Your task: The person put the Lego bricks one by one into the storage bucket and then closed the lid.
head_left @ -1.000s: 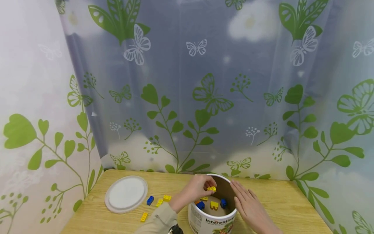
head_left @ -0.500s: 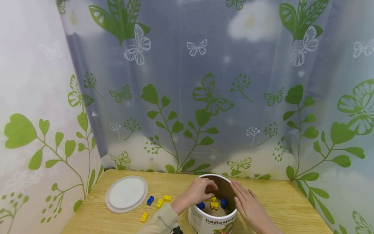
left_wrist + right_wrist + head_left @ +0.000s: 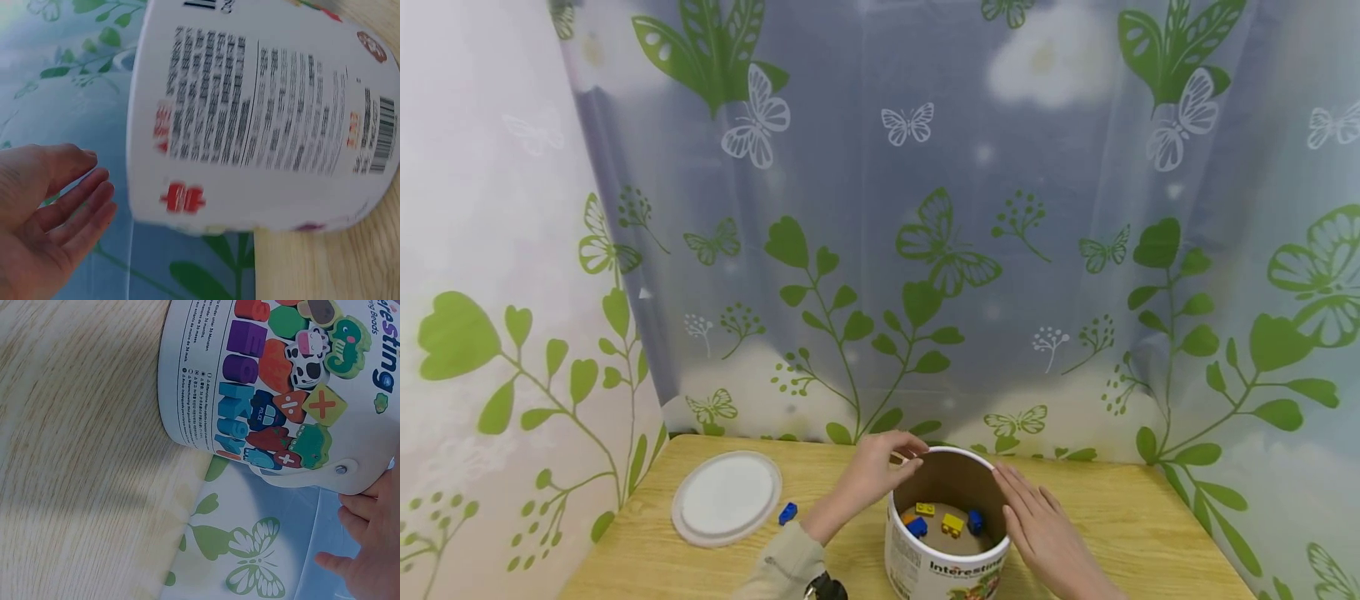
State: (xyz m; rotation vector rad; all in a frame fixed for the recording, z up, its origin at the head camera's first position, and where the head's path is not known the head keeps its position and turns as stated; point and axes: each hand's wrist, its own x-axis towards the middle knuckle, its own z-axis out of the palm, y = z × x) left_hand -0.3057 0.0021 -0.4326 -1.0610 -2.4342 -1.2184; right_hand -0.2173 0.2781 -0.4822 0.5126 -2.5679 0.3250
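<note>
A round white tub (image 3: 945,560) with a printed label stands on the table. Inside it lie a yellow brick (image 3: 952,524), a second yellow brick (image 3: 925,508), a blue brick (image 3: 975,522) and another blue brick (image 3: 917,527). My left hand (image 3: 880,468) is by the tub's left rim with nothing in it; in the left wrist view its fingers are loosely bent, apart from the tub wall (image 3: 262,181). My right hand (image 3: 1047,529) rests its straight fingers on the right side of the rim; the right wrist view shows the hand (image 3: 375,544) near the handle mount.
A round white lid (image 3: 727,498) lies at the left of the wooden table (image 3: 1120,500). Beside it is a loose blue brick (image 3: 787,512). My left forearm hides the tabletop where yellow bricks lay before. A patterned curtain (image 3: 880,250) hangs behind the table.
My left hand held a yellow brick over the tub, let it go inside, then drew back left to the rim. The right hand has stayed on the rim.
</note>
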